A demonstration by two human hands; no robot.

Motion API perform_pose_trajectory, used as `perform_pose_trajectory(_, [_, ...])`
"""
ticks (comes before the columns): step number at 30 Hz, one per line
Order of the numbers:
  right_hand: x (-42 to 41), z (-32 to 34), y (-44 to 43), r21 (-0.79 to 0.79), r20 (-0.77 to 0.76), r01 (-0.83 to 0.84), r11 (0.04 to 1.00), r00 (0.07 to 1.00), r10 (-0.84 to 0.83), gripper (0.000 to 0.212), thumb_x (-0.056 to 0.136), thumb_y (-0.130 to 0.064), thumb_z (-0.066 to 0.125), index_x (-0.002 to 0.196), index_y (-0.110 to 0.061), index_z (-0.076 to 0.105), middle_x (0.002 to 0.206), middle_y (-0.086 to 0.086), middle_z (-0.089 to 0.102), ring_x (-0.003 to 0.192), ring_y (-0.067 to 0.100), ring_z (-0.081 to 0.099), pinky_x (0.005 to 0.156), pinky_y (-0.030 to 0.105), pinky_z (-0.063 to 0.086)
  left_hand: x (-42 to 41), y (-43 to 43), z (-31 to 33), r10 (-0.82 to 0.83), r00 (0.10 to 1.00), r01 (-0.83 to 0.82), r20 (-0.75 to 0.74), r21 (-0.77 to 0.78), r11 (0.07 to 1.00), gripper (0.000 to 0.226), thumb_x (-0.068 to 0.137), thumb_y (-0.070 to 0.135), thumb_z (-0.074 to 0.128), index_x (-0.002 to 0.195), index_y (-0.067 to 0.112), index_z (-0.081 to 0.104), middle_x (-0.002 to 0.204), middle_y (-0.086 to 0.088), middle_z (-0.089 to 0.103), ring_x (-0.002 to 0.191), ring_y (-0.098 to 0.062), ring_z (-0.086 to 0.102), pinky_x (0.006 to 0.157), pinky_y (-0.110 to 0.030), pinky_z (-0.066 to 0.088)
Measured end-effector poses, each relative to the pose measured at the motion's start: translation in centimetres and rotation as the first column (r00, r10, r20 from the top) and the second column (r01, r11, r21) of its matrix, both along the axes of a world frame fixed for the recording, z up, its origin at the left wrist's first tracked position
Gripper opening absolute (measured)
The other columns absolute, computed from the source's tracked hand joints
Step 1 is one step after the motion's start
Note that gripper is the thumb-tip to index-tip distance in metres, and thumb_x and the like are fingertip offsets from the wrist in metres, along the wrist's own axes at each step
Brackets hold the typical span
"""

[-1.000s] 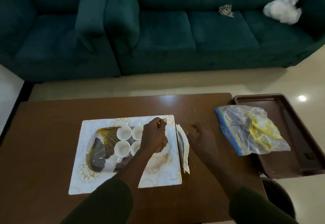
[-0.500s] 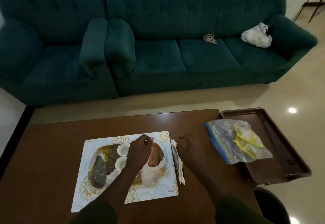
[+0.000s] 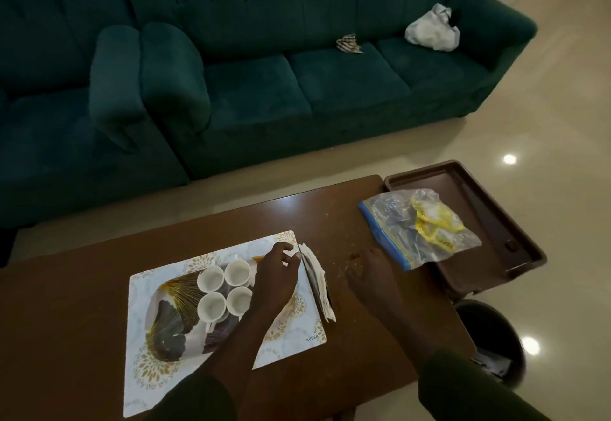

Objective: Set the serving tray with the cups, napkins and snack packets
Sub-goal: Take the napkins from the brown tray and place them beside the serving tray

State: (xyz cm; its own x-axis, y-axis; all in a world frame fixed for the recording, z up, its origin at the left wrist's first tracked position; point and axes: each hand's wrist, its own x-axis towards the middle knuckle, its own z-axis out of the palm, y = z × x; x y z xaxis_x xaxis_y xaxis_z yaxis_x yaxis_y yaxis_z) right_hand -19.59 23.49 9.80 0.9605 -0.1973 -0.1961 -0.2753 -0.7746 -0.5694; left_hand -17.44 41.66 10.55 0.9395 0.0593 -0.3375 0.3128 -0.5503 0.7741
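A white patterned serving tray lies on the brown table. Several small white cups stand grouped on it. My left hand rests over the tray's right part, fingertips touching the top of a napkin stack that lies along the tray's right edge. My right hand hovers flat over the table to the right of the napkins, fingers apart, holding nothing. A clear zip bag with yellow snack packets inside lies across the table's right end and a brown tray.
A dark brown plastic tray sits off the table's right end. A dark round bin stands on the floor below it. Green sofas fill the far side, with a white cloth on one seat. Crumbs dot the table.
The camera has tilted up and shifted. My left hand has moved right from over the cups to the napkin stack, uncovering the cups. My right hand stays beside the napkins.
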Motion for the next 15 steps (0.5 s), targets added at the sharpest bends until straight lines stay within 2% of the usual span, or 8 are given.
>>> perform_pose_trajectory(4, [-0.1,-0.2,0.1,0.001,-0.004,0.072,0.997,0.997,-0.072,0.024,0.085,-0.014,0.060,0.108,-0.010,0.066,0.113,0.007,0.062,0.104,0.020,0.057,0.085,0.028,0.043,1.2,0.2,-0.4,-0.045,0.999,0.045,-0.011,-0.016,0.999,0.034,0.097,0.031,0.054,0.127,0.016,0.054,0.118,-0.008,0.068,0.096,-0.029,0.069,0.088,-0.046,0.058])
perform_pose_trajectory(7, [0.2,-1.0,-0.7,-0.007,-0.008,0.110,0.994,0.994,-0.110,0.018,0.085,-0.013,0.060,0.101,-0.007,0.067,0.106,0.008,0.064,0.100,0.021,0.058,0.084,0.033,0.048,2.2,-1.0,-1.3,-0.077,0.997,0.076,-0.032,-0.021,0.997,0.036,0.096,0.032,0.056,0.129,0.016,0.053,0.124,-0.007,0.066,0.106,-0.026,0.066,0.093,-0.043,0.056])
perform_pose_trajectory(10, [0.8,-1.9,-2.5,-0.002,-0.009,0.131,0.991,0.991,-0.131,0.011,0.082,-0.005,0.058,0.085,0.001,0.067,0.088,0.011,0.065,0.085,0.023,0.059,0.077,0.041,0.051,2.8,-2.9,-2.5,-0.100,0.993,0.098,-0.063,-0.036,0.994,0.033,0.096,0.030,0.057,0.126,0.017,0.054,0.126,-0.006,0.065,0.111,-0.024,0.063,0.090,-0.029,0.052])
perform_pose_trajectory(12, [1.3,-2.7,-4.4,-0.035,-0.017,0.118,0.992,0.993,-0.119,0.016,0.081,-0.003,0.052,0.071,0.000,0.063,0.073,0.008,0.059,0.072,0.021,0.055,0.074,0.045,0.051,3.3,-4.8,-3.3,-0.108,0.991,0.105,-0.074,-0.046,0.993,0.032,0.095,0.029,0.058,0.125,0.016,0.055,0.123,-0.006,0.066,0.109,-0.023,0.064,0.084,-0.025,0.048])
perform_pose_trajectory(13, [1.5,-3.3,-5.4,-0.035,-0.017,0.130,0.991,0.991,-0.131,0.017,0.082,-0.005,0.051,0.071,-0.004,0.064,0.074,0.007,0.060,0.074,0.021,0.056,0.075,0.044,0.051,3.5,-5.6,-3.7,-0.109,0.991,0.105,-0.080,-0.054,0.993,0.033,0.095,0.029,0.058,0.125,0.016,0.056,0.122,-0.005,0.066,0.107,-0.022,0.063,0.082,-0.024,0.047])
perform_pose_trajectory(15, [1.8,-3.9,-7.1,0.021,-0.003,0.226,0.974,0.974,-0.226,0.015,0.083,-0.010,0.055,0.087,-0.010,0.069,0.095,0.007,0.065,0.089,0.023,0.061,0.076,0.037,0.051,4.1,-7.1,-4.3,-0.111,0.990,0.105,-0.091,-0.066,0.992,0.031,0.095,0.027,0.058,0.124,0.016,0.057,0.120,-0.004,0.066,0.101,-0.018,0.062,0.076,-0.022,0.045])
